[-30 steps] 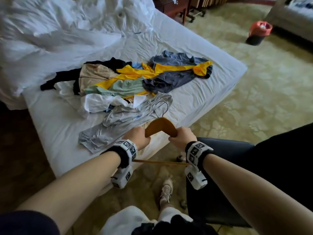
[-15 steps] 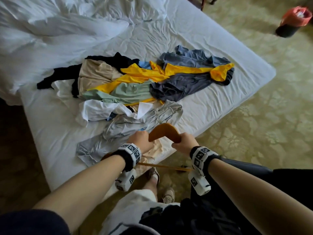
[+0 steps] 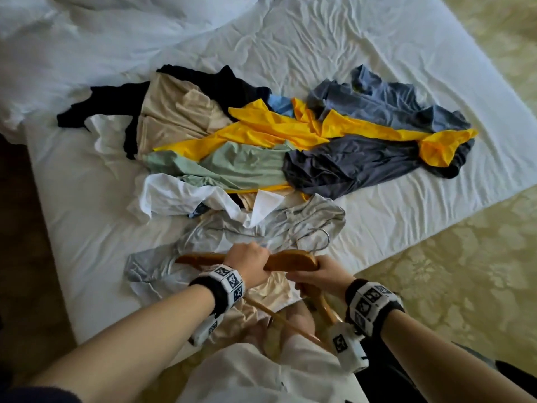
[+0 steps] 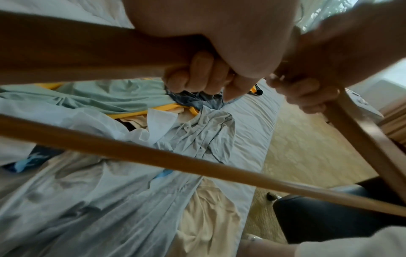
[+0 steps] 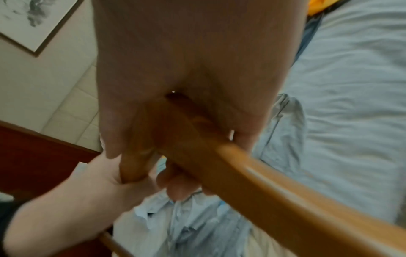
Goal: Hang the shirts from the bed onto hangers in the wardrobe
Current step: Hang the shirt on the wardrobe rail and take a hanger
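A wooden hanger with a metal hook hovers over the near edge of the bed. My left hand grips its left shoulder; its fingers curl round the wood. My right hand grips the right shoulder. Under the hanger lies a light grey shirt, also in the left wrist view. Behind it is a heap of shirts: white, pale green, yellow, beige, black, dark grey and blue-grey.
A crumpled white duvet covers the bed's far left. Patterned yellow-green carpet lies to the right. A dark chair seat stands by my right leg. A beige cloth hangs over the bed edge below the hanger.
I have leaned closer over the bed. The hanger has tilted flatter and moved forward over the light grey shirt, both hands still gripping it.
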{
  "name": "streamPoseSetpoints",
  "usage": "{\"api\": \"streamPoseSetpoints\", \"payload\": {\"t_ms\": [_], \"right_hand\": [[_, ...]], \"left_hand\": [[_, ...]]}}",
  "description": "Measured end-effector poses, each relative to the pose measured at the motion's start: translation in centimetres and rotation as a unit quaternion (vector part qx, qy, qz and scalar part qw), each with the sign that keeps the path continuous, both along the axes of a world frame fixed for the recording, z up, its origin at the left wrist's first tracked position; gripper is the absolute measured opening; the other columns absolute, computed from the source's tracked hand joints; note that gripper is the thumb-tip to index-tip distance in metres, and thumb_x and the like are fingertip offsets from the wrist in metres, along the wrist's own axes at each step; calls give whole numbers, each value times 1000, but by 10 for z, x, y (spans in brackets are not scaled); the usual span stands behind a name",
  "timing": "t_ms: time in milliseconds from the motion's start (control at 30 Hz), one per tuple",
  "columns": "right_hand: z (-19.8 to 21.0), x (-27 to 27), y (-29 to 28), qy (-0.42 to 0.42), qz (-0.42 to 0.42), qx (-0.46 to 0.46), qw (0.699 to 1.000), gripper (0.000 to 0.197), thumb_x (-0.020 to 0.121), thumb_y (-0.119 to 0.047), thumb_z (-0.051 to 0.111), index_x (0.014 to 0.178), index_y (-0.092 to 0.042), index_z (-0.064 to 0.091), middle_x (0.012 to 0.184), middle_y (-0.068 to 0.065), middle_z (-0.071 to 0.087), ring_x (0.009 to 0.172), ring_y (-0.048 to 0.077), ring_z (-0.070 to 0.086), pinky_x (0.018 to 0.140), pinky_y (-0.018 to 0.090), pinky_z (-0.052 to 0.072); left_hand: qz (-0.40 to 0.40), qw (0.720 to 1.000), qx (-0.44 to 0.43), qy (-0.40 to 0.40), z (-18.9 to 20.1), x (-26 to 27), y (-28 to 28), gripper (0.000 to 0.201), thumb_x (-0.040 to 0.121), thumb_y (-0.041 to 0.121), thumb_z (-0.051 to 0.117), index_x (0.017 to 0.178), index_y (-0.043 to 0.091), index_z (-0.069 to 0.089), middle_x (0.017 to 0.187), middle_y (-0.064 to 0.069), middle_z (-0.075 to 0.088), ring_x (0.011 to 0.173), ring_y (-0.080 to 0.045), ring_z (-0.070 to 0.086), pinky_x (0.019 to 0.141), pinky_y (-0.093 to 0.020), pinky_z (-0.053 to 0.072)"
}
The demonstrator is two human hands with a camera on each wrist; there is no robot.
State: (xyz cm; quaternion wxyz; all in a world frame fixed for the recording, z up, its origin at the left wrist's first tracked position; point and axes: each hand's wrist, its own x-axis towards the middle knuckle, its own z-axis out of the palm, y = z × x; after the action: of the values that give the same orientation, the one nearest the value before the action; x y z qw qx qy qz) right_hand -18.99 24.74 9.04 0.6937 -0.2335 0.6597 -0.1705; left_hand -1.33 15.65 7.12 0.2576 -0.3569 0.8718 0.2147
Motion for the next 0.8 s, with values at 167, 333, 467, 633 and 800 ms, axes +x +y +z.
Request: {"api": "streamPoseSetpoints", "payload": {"t_ms": [167,333,467,633,800], "right_hand": [[-20,-10,-46,-111,-5,2,994,30,82,-45,74,84,-15,79,74,16,56,62,22,52,59,30,44],[-58,-29,-75,4,-44,-76,996,28,84,-46,73,96,-20,76,60,-5,50,56,10,46,59,29,36],[-89,-61,-93,77,-152,-125,977,19,83,-42,74,79,-24,69,60,-7,52,57,11,49,59,33,40],[-121,-76,-110,148,-119,-170,967,4,91,-19,68,88,-17,68,62,-5,53,53,4,49,54,17,41],[-160,-69,-108,176,-79,-155,969,20,85,-25,68,105,-26,67,65,-17,62,57,-1,56,59,20,44]], "left_hand": [[28,998,11,62,-19,-10,-22,22,88,31,60,109,26,58,103,0,66,98,-24,64,84,-34,47],[81,983,-68,150,-51,-15,-38,59,70,14,68,126,15,51,133,-10,48,128,-30,43,106,-41,37],[88,986,11,141,-87,-29,-43,41,80,11,64,120,14,54,124,-8,54,121,-27,47,100,-35,36],[128,981,143,8,-137,-51,-49,40,97,16,48,138,15,46,134,-7,50,122,-27,51,95,-41,48],[97,982,162,17,-186,-66,-59,47,99,21,48,145,17,38,147,-6,43,132,-28,48,102,-42,46]]}}
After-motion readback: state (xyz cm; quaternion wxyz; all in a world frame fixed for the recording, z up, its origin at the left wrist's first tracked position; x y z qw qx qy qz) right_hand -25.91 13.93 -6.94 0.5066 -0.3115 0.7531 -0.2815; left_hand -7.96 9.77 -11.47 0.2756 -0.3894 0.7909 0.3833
